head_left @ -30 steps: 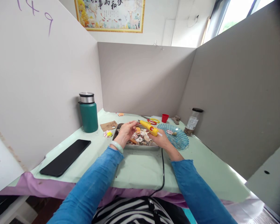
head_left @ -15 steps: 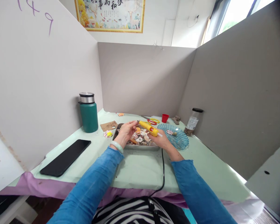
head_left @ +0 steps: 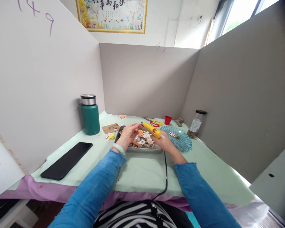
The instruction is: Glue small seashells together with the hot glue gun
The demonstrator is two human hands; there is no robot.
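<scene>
A yellow hot glue gun [head_left: 152, 129] is held in my right hand [head_left: 163, 141], its nozzle pointing left and a pale glue stick poking out of its back end. My left hand [head_left: 130, 133] is closed in a pinch right at the nozzle; whatever sits between its fingertips is too small to make out. Both hands hover over a metal tray [head_left: 142, 150] filled with seashells [head_left: 142, 142], some white, some orange. A black cord [head_left: 166, 174] runs from below my right hand to the table's front edge.
Left stand a green bottle [head_left: 90, 118], a black phone [head_left: 67, 160], a brown card [head_left: 110, 128] and a small flower-like piece [head_left: 110, 136]. Right are a blue glass plate [head_left: 186, 142], a red cup [head_left: 168, 120], scissors [head_left: 155, 123] and a lidded jar [head_left: 196, 124]. Grey panels [head_left: 147, 79] enclose the table.
The glue gun has shifted very slightly to the right in my right hand. Otherwise both hands stay in place.
</scene>
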